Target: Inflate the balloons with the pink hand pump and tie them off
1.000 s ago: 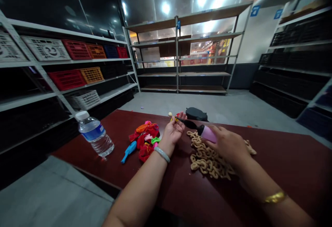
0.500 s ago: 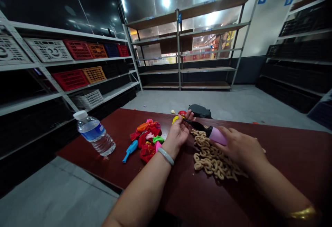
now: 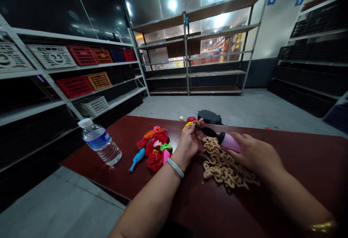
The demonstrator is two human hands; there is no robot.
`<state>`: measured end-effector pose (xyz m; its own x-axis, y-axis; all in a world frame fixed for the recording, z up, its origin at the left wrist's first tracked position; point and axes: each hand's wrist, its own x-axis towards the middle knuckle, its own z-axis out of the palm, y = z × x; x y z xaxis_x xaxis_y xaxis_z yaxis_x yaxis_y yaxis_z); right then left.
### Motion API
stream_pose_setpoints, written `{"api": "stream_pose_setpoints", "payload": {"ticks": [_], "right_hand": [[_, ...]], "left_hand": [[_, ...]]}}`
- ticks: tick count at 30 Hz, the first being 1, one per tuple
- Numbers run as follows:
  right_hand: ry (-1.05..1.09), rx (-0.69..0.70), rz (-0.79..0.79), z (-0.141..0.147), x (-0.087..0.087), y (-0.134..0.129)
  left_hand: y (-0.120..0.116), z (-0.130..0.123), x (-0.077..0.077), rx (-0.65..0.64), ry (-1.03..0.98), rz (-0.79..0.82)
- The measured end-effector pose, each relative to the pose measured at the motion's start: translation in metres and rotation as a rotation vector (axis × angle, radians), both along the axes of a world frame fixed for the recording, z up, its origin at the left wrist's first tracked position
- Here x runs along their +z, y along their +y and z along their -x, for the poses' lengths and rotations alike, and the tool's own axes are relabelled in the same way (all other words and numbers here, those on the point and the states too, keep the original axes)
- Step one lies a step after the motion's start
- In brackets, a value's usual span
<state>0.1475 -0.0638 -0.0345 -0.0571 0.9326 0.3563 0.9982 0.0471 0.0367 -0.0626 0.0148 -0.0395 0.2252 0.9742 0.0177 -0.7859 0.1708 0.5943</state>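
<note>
While the right hand (image 3: 252, 154) wraps its fingers around the lilac body of a lilac-and-black handheld tool (image 3: 230, 142), the left hand (image 3: 190, 140), palm up, pinches what looks like a small, limp yellow rubber balloon (image 3: 187, 125) at the tip of the tool's tapering black nozzle (image 3: 210, 132). Both things are held above a glossy red-brown table (image 3: 299, 154). Whether the tip sits inside the yellow balloon or only meets it, I cannot tell; the fingers hide the join. That join seems the weak spot: a loose pinch or a tilted right wrist could let the balloon slip off, and a hard push could tear it. Beneath the tool lies a loose heap of tan, ring-shaped pieces (image 3: 221, 169), which a lowered right forearm would probably scatter. Beside the left wrist, a pile of limp red, orange, pink and green balloons (image 3: 156, 145) might be dragged along by a careless sweep of that arm.
</note>
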Motion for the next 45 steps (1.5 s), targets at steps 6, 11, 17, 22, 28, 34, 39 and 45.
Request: {"api": "stream_pose_setpoints", "payload": {"ticks": [6,11,17,22,28,34,39,45], "right_hand": [[-0.001,0.007,0.002,0.001,0.000,-0.001],[-0.043,0.012,-0.020,0.001,-0.002,-0.001],[-0.065,0.047,-0.045,-0.003,-0.002,-0.002],[-0.075,0.081,-0.114,-0.001,-0.001,-0.004],[-0.087,0.080,-0.101,0.012,0.003,-0.006],[-0.046,0.058,-0.101,0.027,0.006,-0.009],[0.002,0.068,-0.060,0.033,0.008,-0.013],[0.032,0.093,-0.031,0.034,0.013,-0.016]], "left_hand": [[-0.002,-0.002,-0.001,0.044,-0.026,0.034],[-0.003,-0.010,-0.010,0.087,0.040,0.016],[-0.010,-0.016,-0.010,0.078,0.175,0.014],[-0.016,-0.016,-0.002,0.066,0.177,0.013],[-0.019,-0.009,0.013,-0.013,0.017,0.057],[-0.020,-0.014,0.023,0.041,-0.109,-0.013],[-0.022,-0.019,0.025,0.104,-0.102,-0.013],[-0.022,-0.015,0.024,0.125,-0.132,0.011]]}}
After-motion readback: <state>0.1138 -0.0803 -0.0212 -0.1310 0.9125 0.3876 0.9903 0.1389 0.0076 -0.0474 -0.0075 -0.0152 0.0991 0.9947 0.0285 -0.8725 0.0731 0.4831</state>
